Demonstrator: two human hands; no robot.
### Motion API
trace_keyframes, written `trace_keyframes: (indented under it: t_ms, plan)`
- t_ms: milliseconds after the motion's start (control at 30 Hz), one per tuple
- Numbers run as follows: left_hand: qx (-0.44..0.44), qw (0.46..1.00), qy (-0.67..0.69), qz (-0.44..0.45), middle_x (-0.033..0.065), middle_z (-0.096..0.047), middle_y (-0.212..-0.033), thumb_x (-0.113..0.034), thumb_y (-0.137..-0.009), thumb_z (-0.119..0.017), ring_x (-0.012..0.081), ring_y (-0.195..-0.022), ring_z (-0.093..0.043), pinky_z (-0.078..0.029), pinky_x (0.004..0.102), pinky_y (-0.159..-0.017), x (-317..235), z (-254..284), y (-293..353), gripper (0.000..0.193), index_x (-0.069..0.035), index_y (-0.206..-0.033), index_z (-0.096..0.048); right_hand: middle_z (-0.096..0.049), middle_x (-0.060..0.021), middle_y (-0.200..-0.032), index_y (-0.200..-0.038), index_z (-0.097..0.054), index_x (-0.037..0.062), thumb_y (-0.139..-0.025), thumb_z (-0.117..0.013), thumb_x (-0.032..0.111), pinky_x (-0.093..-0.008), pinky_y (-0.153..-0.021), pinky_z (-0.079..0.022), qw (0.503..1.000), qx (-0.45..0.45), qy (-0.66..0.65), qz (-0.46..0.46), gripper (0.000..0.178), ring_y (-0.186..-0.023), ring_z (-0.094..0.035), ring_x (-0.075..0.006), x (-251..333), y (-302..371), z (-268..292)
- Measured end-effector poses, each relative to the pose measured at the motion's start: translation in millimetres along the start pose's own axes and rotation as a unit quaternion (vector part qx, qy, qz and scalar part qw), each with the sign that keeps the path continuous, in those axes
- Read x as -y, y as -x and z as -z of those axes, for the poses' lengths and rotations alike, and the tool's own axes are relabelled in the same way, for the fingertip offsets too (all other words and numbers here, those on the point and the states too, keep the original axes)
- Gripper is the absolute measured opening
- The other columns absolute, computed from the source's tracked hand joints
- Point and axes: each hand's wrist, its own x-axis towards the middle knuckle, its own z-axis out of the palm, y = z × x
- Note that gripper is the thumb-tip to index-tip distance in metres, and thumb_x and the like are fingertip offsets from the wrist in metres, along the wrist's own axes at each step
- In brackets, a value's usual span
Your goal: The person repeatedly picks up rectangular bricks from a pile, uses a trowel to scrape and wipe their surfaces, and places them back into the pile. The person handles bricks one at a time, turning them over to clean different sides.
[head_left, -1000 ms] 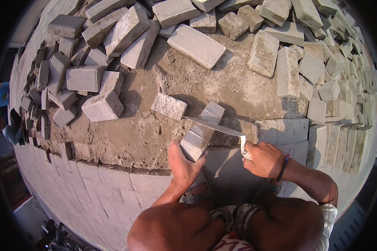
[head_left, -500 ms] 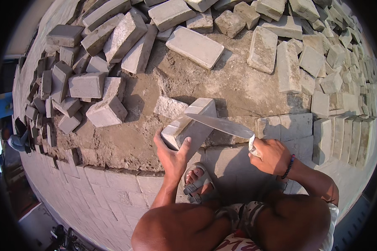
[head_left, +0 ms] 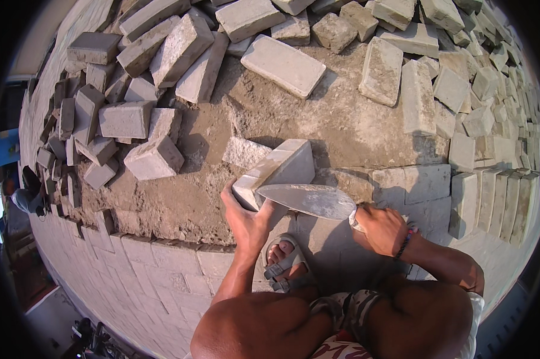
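Two bare hands were at work, and we saw both of them occupied. The left hand [head_left: 249, 224] cupped the near end of a grey paving block [head_left: 294, 164], its thumb on one side and its fingers around the other. The right hand [head_left: 381, 230] was closed around the pale handle of a trowel [head_left: 315, 200], whose blade lay across the near part of the block with its tip close to the left thumb. We could not tell whether the steel touched the concrete. The block sat tilted in front of the person, just beside a rough broken piece [head_left: 245, 152] on the bare soil [head_left: 210, 185], with laid pavers [head_left: 410, 185] to the right. We judged the step in hand to be working the block's surface with the blade; the next move, to our mind, called for a firm left grip, a controlled stroke and an edge kept clear of that thumb. As for writing, we found no label or brand mark that we could make out on the block or the trowel. A garment [head_left: 339, 348] at the lower edge bore red and white shapes, perhaps lettering, too cut off for us to read.
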Motion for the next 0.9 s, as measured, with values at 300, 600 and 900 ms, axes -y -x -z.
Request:
trace_keyframes:
  t_ms: [300,600,900]
  plan:
    - [-0.003,1.0,-0.025,0.0,0.0255,-0.058,-0.113,-0.027,-0.073,-0.082,0.0317,-0.102,-0.059,-0.047,0.0421,-0.091,-1.6,-1.1,-1.7,0.082,0.007,-0.133,-0.038,-0.065,-0.0211,-0.087,-0.099,-0.056,0.0003,-0.084,-0.07,0.026,-0.0484,-0.067,-0.054,0.998,-0.026,0.011,-0.049,0.033,-0.077,-0.068,-0.0407,-37.6,-20.8,-36.2]
    - [0.03,0.999,-0.037,-0.013,0.0225,-0.055,-0.115,-0.031,-0.076,-0.079,0.0277,-0.106,-0.055,-0.044,0.041,-0.095,-18.4,-6.6,-3.9,0.074,0.006,-0.128,-0.042,-0.066,-0.0262,-0.088,-0.104,-0.056,-0.0052,-0.085,-0.069,0.025,-0.0503,-0.072,-0.053,0.983,-0.031,-0.018,-0.18,0.038,-0.081,-0.065,-0.0462,-61.1,-29.7,-37.7]
    - [0.035,0.999,-0.036,0.002,0.0215,-0.063,-0.102,-0.019,-0.073,-0.081,0.0245,-0.091,-0.062,-0.051,0.0371,-0.082,-21.2,0.6,0.8,0.061,0.007,-0.117,-0.048,-0.064,-0.0311,-0.075,-0.095,-0.054,-0.0055,-0.082,-0.06,0.018,-0.0542,-0.069,-0.052,0.983,-0.076,-0.121,-0.115,0.027,-0.075,-0.064,-0.0482,-43.6,-45.9,-55.8]
